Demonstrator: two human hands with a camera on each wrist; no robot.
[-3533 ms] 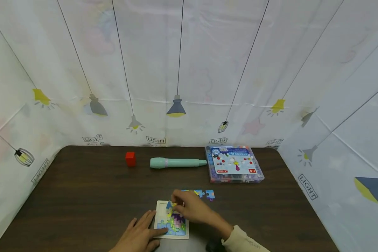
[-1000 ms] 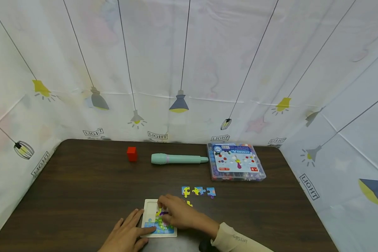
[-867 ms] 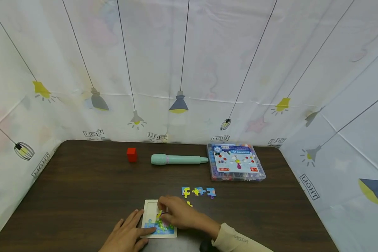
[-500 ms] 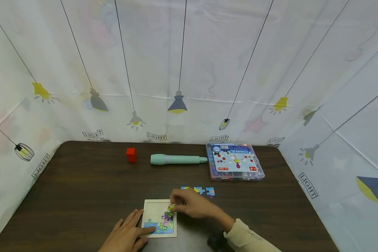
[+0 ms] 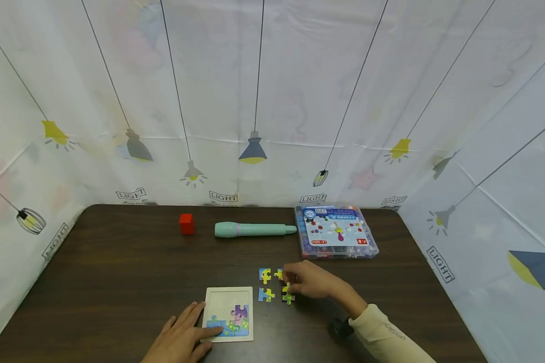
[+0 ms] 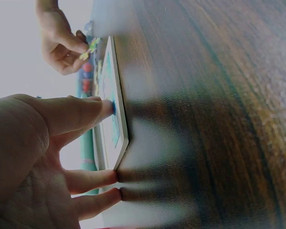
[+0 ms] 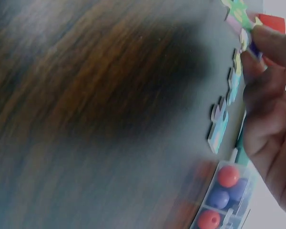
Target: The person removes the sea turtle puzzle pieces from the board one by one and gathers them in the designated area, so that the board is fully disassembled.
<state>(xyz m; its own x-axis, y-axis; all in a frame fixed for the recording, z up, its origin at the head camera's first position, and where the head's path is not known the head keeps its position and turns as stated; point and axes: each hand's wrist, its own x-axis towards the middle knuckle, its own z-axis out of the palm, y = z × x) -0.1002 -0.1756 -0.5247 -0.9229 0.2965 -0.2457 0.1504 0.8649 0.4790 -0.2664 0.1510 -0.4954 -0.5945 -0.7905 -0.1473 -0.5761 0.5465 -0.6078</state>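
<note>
Our R hand (image 5: 311, 279) pinches a yellow-green puzzle pc (image 5: 288, 295) between thumb & finger; our L hand (image 5: 181, 335), fingers spread, rests its thumb on joined pcs (image 5: 240, 315) in the tray (image 5: 220, 300). A few loose pcs (image 5: 266, 295) lie on the bench (image 5: 141, 282) near the R hand. Puzzle pc looks thin & stiff, prob. v. light, maybe slick-faced; we'd grip opp. edges, avoiding the knobs, which could chip.
</note>
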